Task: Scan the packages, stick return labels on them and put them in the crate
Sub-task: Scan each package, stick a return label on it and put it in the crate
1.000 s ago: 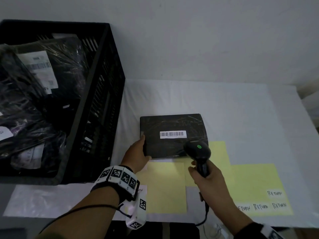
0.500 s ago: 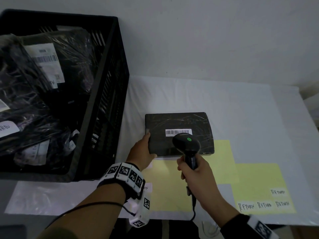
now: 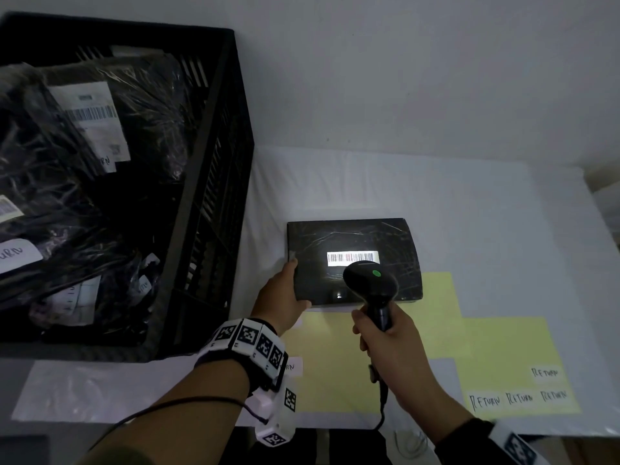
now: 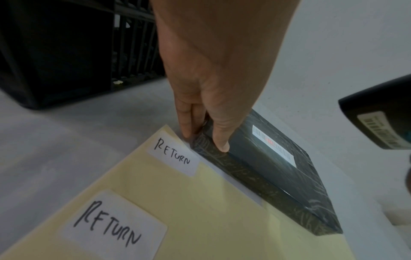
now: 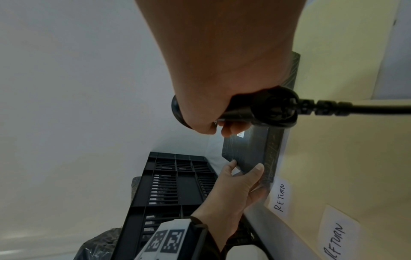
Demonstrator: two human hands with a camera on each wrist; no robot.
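Observation:
A flat black wrapped package (image 3: 352, 243) (image 4: 266, 168) (image 5: 246, 153) lies on the white table. Its white barcode label (image 3: 352, 257) (image 4: 273, 146) is lit, with a red line across it. My left hand (image 3: 285, 293) (image 4: 213, 112) (image 5: 240, 183) grips the package's near left corner, thumb on top. My right hand (image 3: 392, 344) (image 5: 213, 109) grips the handle of a black barcode scanner (image 3: 370, 285) (image 5: 266, 109) held just above the package's near edge, its green light on. White RETURN labels (image 4: 175, 153) (image 5: 280, 197) (image 3: 518, 399) sit on yellow backing sheets (image 3: 496, 347) (image 4: 200, 211).
A big black crate (image 3: 208, 209) (image 4: 66, 52) (image 5: 169, 179) stands at the left, holding several black wrapped packages (image 3: 84, 169) with labels. The scanner's cable (image 3: 382, 407) (image 5: 355, 109) hangs over the table's near edge. A white wall rises behind.
The scanner has moved left and forward over the package's near edge, and the barcode is now lit. My left hand keeps its grip on the corner.

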